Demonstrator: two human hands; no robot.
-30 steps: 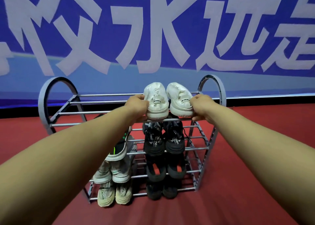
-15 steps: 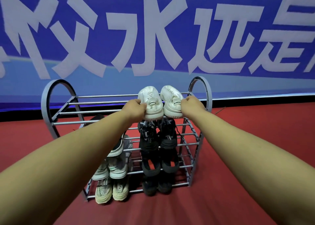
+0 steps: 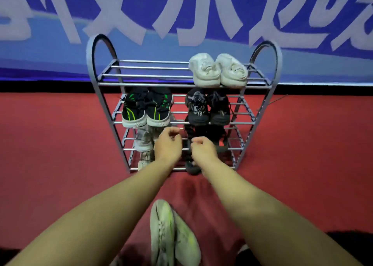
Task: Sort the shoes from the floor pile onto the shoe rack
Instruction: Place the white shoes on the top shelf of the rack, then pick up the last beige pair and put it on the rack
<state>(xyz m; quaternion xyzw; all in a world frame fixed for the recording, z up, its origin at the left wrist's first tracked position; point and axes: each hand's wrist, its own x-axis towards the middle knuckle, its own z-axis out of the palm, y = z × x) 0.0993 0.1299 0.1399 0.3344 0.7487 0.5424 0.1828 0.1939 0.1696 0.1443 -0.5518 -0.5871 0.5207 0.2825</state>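
Both hands, left and right, are empty with fingers loosely curled, hovering in front of the shoe rack. Next up looks like the grey-green pair on the floor, lying behind the hands toward the person, about midway between the arms. Long axis runs toward the rack; can't tell which end is the toe.

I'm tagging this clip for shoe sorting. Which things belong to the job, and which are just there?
Job: rack; white shoes on top; green-striped pair; grey pair on floor; both hands, empty.
Just there: blue banner; red floor.
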